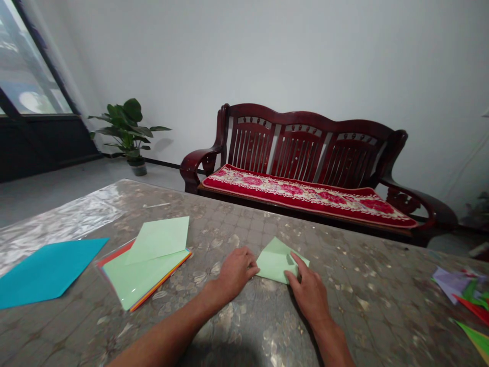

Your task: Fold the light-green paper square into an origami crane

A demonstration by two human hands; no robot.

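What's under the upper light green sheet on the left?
The upper sheet lies on a paper stack topped with light green; red and orange edges peek out. Most of the lower sheets, and the tabletop directly beneath, are covered.

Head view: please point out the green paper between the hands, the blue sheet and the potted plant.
Green paper (274,261): head view, middle of its upper face.
Blue sheet (49,271): head view, middle of its flat surface.
Potted plant (125,126): head view, among its leaves.

Pale green paper (272,259), its right side curled up, lies on the patterned tabletop (214,234).
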